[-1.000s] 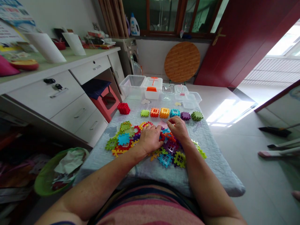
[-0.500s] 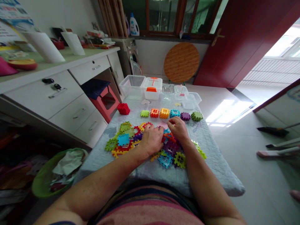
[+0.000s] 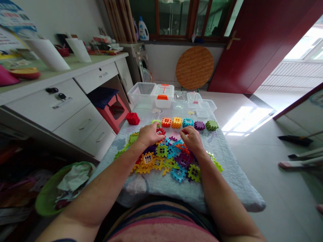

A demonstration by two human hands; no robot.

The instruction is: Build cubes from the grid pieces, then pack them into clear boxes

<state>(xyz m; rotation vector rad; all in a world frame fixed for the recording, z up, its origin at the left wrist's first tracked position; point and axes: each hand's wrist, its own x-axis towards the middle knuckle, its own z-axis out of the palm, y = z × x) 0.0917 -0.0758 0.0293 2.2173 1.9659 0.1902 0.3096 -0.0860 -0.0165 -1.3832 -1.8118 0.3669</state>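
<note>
My left hand is over the far left part of a loose pile of plastic interlocking pieces. Its thumb and fingers are apart, around a red piece, and I cannot make out a firm hold. Just beyond its fingertips is a lime-green stack, partly covered. My right hand hovers at the pile's far right edge, fingers curled together in a pinch; anything within them is hidden. Between and below the hands lie a lime window piece, a yellow one, a blue one and a purple one.
Stacks sorted by colour form a row: red, orange, yellow, blue, purple and dark green. Behind them stand clear plastic boxes, one with an orange latch. A pink stool is left of the cloth-covered table.
My left hand has moved left and away from me, off the middle of the pile, uncovering lime, yellow and blue pieces. My right hand has stayed nearly in place.
</note>
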